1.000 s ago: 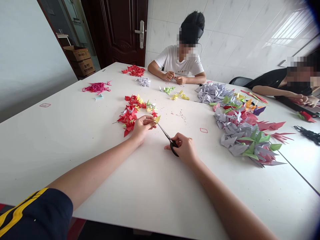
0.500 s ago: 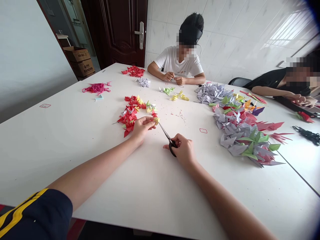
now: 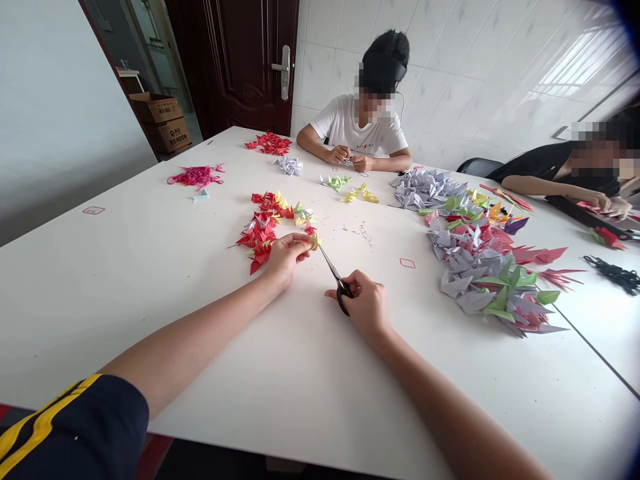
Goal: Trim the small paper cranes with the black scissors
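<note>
Left hand (image 3: 291, 259) pinched on folded yellow paper (image 3: 313, 243), beside creased red papers (image 3: 261, 235); right hand (image 3: 367, 300) curled round black-handled scissors (image 3: 338, 275), slim metal tips at the yellow. Grip hides part; I can't tell blade gap.

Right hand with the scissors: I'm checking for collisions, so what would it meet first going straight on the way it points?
Led by the scissors, the right hand would likely first meet the yellow paper piece pinched in the left hand, though depth there is unclear.
</note>
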The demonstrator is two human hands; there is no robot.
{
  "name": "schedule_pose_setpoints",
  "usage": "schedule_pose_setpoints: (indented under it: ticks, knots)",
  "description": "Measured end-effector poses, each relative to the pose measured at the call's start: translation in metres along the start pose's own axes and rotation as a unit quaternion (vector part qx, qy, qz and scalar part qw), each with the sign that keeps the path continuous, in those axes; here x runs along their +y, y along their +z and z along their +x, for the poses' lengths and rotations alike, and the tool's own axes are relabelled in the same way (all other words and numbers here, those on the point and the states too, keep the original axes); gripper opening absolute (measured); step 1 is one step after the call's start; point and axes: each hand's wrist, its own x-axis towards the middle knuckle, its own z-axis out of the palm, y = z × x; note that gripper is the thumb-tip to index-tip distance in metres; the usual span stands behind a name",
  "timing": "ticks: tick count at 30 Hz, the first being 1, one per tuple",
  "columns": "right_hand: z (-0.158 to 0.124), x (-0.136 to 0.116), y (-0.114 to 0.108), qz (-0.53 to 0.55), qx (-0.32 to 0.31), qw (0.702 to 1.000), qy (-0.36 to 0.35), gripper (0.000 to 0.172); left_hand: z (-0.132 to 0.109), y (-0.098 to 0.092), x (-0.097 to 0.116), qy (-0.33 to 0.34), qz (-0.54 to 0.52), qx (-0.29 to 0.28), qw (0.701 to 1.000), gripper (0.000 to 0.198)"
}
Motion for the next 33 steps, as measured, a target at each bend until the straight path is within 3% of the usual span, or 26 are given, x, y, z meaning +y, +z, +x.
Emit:
schedule_pose_setpoints:
  ticks: [9, 15, 21, 33]
  knots:
    - [0.0, 0.0, 0.002, 0.01, 0.004, 1.0, 0.005, 0.032, 0.002, 0.0, -0.002, 0.016, 0.009, -0.001, 1.0, 0.016]
    - [0.012, 0.0, -0.016, -0.007, 0.119, 0.993, 0.014, 0.046, 0.003, -0.003, -0.003, 0.03, 0.025, 0.016, 0.999, 0.015]
    - [0.018, -0.003, -0.025, -0.072, 0.047, 0.996, 0.037, 0.046, 0.0, -0.003, -0.003, 0.034, 0.046, -0.026, 0.998, 0.025]
    - [0.018, 0.003, -0.026, -0.071, -0.051, 0.995, 0.045, 0.048, 0.0, -0.004, -0.002, 0.1, 0.123, 0.009, 0.987, 0.016]
